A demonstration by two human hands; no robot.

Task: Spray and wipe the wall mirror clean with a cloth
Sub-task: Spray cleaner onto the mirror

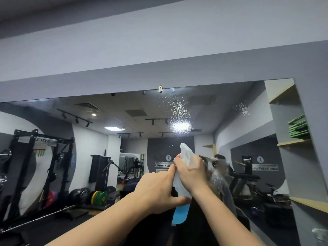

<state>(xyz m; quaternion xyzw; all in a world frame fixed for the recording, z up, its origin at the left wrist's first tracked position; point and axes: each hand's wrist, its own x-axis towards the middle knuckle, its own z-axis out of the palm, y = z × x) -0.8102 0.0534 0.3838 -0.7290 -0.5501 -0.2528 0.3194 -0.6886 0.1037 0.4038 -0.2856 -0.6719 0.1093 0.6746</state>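
head view is looking up at a wide wall mirror (pixel 124 139) set in a grey wall (pixel 159 50), with a small metal clip (pixel 160 88) holding its top edge. both hands are raised in front of the glass. the right hand (pixel 191 172) is gripping the neck of a clear spray bottle (pixel 182 190), fingers curled round the trigger area, the white nozzle tilting up toward the mirror. blue liquid is sitting in the bottle's lower part. the left hand (pixel 158 190) is steadying the bottle body, thumb pressing low against it and fingers curling round it, while also holding a dark cloth (pixel 174 191) that is hanging below. droplets (pixel 177 107) are speckling the upper glass near the clip, with a second patch further right. the mirror is reflecting gym racks, coloured weight plates and green mats on shelves.
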